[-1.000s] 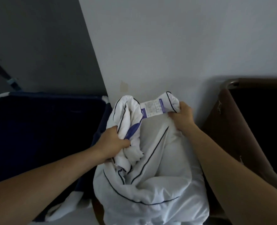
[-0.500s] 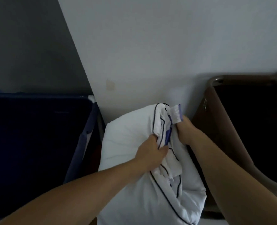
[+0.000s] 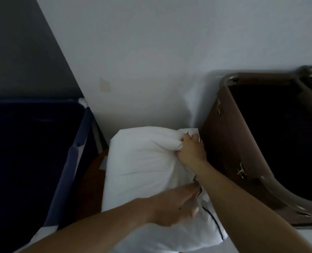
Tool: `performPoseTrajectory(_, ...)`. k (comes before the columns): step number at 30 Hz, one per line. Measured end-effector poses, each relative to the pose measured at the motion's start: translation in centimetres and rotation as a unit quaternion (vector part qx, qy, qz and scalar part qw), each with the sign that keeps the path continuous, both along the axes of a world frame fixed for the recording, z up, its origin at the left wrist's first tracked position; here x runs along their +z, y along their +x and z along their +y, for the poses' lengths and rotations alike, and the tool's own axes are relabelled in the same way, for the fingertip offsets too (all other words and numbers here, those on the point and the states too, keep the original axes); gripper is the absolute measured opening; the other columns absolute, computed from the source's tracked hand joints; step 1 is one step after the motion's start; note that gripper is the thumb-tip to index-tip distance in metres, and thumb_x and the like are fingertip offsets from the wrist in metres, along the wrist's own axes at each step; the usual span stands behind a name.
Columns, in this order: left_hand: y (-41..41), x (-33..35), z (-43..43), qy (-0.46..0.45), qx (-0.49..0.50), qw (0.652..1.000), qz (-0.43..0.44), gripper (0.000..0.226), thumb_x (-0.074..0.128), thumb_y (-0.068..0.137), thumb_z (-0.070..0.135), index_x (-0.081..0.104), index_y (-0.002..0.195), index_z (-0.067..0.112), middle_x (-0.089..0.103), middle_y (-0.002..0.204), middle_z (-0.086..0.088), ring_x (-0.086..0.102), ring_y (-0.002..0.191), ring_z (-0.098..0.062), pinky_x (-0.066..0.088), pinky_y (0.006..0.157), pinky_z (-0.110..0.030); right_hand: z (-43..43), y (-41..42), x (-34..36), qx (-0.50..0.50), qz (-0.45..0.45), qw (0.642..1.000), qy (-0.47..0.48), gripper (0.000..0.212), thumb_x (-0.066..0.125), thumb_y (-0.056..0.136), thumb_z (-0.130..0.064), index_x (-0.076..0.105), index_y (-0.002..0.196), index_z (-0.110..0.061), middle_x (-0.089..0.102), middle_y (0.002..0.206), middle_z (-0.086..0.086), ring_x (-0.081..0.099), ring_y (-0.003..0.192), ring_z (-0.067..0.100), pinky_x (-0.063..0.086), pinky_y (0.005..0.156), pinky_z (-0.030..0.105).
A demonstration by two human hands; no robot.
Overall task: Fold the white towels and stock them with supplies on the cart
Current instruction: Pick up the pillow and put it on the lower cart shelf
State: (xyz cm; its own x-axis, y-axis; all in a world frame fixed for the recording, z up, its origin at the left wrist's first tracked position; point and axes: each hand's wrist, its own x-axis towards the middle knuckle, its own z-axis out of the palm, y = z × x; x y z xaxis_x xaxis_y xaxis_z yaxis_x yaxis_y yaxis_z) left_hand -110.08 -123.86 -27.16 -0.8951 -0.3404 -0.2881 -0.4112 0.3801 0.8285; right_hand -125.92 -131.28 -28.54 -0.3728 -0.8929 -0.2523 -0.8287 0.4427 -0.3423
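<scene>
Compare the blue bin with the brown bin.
The blue bin is navy fabric with straight edges and a square corner; the brown bin has a rounded tubular rim. The brown bin's side carries metal clasps; the blue bin's shows none. Both are open-topped, dark inside, flanking the white bundle.

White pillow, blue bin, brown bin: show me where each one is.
white pillow (image 3: 142, 161), head view, bare top face.
blue bin (image 3: 71, 157), head view, wall beside pillow.
brown bin (image 3: 224, 147), head view, wall beside pillow.
</scene>
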Motion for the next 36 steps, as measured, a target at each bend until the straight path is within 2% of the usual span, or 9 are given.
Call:
performPoseTrajectory(2, 4.4, -0.4, -1.9, -0.173, 0.036, 0.984, 0.004, 0.059, 0.046, 0.103, 0.034, 0.023, 0.156, 0.026, 0.029, 0.159, 0.008, 0.017, 0.145, 0.002, 0.016, 0.117, -0.018, -0.3, 0.0, -1.1, 0.007, 0.016, 1.0, -0.014, 0.036, 0.052, 0.09, -0.013, 0.049, 0.126, -0.015, 0.04, 0.133, 0.013, 0.043, 0.12, 0.041, 0.043, 0.096, 0.043)
performPoseTrajectory(4, 8.0, -1.5, -4.5, -0.347, 0.092, 0.933, -0.04, 0.072, 0.043, 0.099, 0.051, 0.01, 0.157, 0.026, 0.0, 0.165, 0.005, -0.015, 0.149, -0.007, -0.003, 0.123, -0.032, -0.3, -0.5, -1.8, 0.001, 0.02, 1.0, -0.011, 0.037, 0.048, 0.09, -0.007, 0.05, 0.126, -0.013, 0.041, 0.132, 0.014, 0.045, 0.12, 0.043, 0.042, 0.096, 0.041)
performPoseTrajectory(8, 7.9, -5.3, -7.3, -0.369, 0.095, 0.902, -0.204, 0.112, 0.03, 0.07, 0.093, -0.032, 0.147, 0.04, -0.046, 0.151, 0.002, -0.045, 0.138, -0.027, -0.017, 0.113, -0.061, -0.7, -0.9, -1.3, -0.022, 0.05, 0.999, 0.003, 0.04, 0.05, 0.091, -0.011, 0.045, 0.131, -0.013, 0.038, 0.138, 0.017, 0.044, 0.124, 0.042, 0.043, 0.101, 0.047)
performPoseTrajectory(13, 3.6, -9.8, -6.2, -0.377, 0.167, 0.886, -0.21, 0.124, 0.025, 0.06, 0.101, -0.02, 0.153, 0.034, -0.029, 0.16, -0.015, -0.033, 0.143, -0.04, -0.012, 0.108, -0.072, 2.3, 2.1, -1.2, 0.106, 0.209, 0.966, -0.113, 0.072, 0.045, 0.089, -0.057, 0.024, 0.153, -0.032, 0.01, 0.163, 0.015, 0.006, 0.147, 0.049, 0.022, 0.104, 0.074)
performPoseTrajectory(17, 1.7, -9.7, -5.4, -0.391, 0.15, 0.892, -0.171, 0.121, 0.035, 0.063, 0.096, 0.018, 0.157, 0.022, 0.002, 0.163, -0.022, -0.006, 0.149, -0.047, 0.003, 0.108, -0.077, 5.2, 1.4, -6.2, 0.073, 0.145, 0.987, 0.004, 0.073, 0.008, 0.089, -0.076, -0.015, 0.151, -0.046, -0.026, 0.162, -0.004, -0.02, 0.148, 0.035, 0.007, 0.108, 0.074)
performPoseTrajectory(20, 1.8, -9.9, -5.9, -0.413, 0.141, 0.89, -0.132, 0.108, 0.032, 0.074, 0.09, 0.03, 0.154, 0.018, 0.011, 0.164, -0.017, 0.0, 0.15, -0.043, 0.009, 0.11, -0.073, 4.6, -0.7, -9.4, 0.033, 0.079, 0.996, 0.005, 0.068, -0.003, 0.082, -0.079, -0.035, 0.135, -0.054, -0.028, 0.161, -0.007, -0.024, 0.149, 0.024, 0.01, 0.114, 0.068)
performPoseTrajectory(27, 8.3, -13.7, -8.0, -0.229, 0.377, 0.882, -0.167, 0.086, 0.014, 0.074, 0.093, -0.016, 0.146, 0.058, -0.027, 0.159, 0.019, -0.021, 0.15, -0.024, 0.01, 0.115, -0.063, 3.7, -1.4, -14.1, -0.06, -0.057, 0.996, -0.03, 0.092, 0.015, 0.07, -0.094, -0.028, 0.141, -0.056, -0.029, 0.16, -0.01, -0.008, 0.151, 0.02, 0.012, 0.116, 0.06)
performPoseTrajectory(32, 9.2, -14.6, -8.6, -0.106, 0.457, 0.876, -0.112, 0.096, 0.034, 0.068, 0.093, -0.008, 0.147, 0.059, -0.016, 0.161, 0.02, -0.007, 0.152, -0.02, 0.012, 0.12, -0.053, 3.8, -0.1, -16.2, -0.279, -0.137, 0.944, -0.11, 0.134, 0.069, 0.053, -0.085, 0.005, 0.155, -0.025, 0.018, 0.159, 0.014, 0.025, 0.142, 0.036, 0.026, 0.113, 0.058)
performPoseTrajectory(36, 10.5, -14.9, -9.0, 0.085, 0.564, 0.821, -0.02, 0.106, 0.063, 0.068, 0.078, 0.007, 0.153, 0.048, 0.018, 0.16, 0.012, 0.026, 0.143, -0.015, 0.023, 0.115, -0.035, 3.5, -1.7, -16.0, -0.278, -0.132, 0.951, 0.013, 0.151, 0.056, 0.037, -0.099, 0.011, 0.156, -0.017, 0.025, 0.158, 0.016, 0.025, 0.145, 0.036, 0.022, 0.116, 0.055)
